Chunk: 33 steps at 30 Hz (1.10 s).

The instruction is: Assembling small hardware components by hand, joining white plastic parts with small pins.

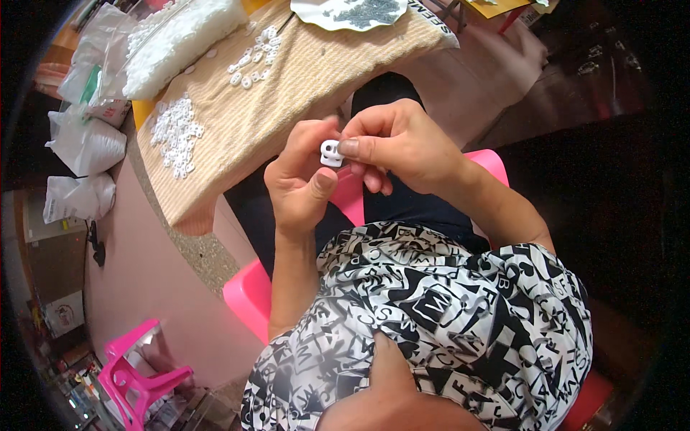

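Observation:
A small white plastic cord lock (330, 155) with round holes is held up in front of me, above my lap. My right hand (402, 144) pinches its right side, thumb on top and fingers curled beneath. From the other side my left hand (298, 179) closes round it, the thumb tip at its lower edge and the fingers behind. Where exactly the left fingers touch is partly hidden. On the cloth-covered table (237, 144) lie a pile of small white parts (175, 136) and a looser group of white oval pieces (259, 57).
A large clear bag of white parts (183, 43) rests at the table's far left. Beyond the group is a white plate (348, 14) of small grey pieces. Filled plastic bags (86, 144) stand left of the table. A pink stool (136, 377) is at lower left.

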### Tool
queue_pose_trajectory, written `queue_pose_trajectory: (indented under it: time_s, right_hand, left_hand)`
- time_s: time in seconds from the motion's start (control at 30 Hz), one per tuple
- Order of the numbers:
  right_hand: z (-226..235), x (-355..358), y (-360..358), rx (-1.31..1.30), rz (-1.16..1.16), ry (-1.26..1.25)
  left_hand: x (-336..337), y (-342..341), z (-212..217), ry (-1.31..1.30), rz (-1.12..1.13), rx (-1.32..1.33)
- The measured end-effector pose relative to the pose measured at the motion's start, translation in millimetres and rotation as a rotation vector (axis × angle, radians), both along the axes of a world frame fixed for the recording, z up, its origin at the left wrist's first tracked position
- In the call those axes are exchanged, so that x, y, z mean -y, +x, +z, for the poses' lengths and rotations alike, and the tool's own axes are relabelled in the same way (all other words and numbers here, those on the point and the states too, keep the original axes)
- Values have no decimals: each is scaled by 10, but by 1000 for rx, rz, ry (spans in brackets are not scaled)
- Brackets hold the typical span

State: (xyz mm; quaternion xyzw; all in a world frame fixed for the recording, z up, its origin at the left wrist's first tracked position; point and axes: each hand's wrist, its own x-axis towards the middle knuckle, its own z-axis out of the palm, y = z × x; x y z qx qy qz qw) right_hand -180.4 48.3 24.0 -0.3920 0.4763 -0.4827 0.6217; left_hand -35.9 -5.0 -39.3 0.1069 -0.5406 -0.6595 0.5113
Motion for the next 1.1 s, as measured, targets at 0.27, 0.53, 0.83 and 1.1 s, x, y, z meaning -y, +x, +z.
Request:
queue_pose_trajectory:
  time_s: [0.27, 0.53, 0.83, 1.1]
  right_hand:
    - [72, -69, 18, 11, 86, -97]
    - [37, -95, 2, 70, 109, -70]
    - [15, -50, -12, 98, 123, -4]
    - [-39, -13, -31, 118, 78, 27]
  left_hand:
    - [-38, -38, -34, -90, -74, -142]
    - [-106, -62, 6, -146, 26, -111]
    - [-56, -81, -43, -178, 10, -137]
    - [16, -85, -147, -162, 27, -92]
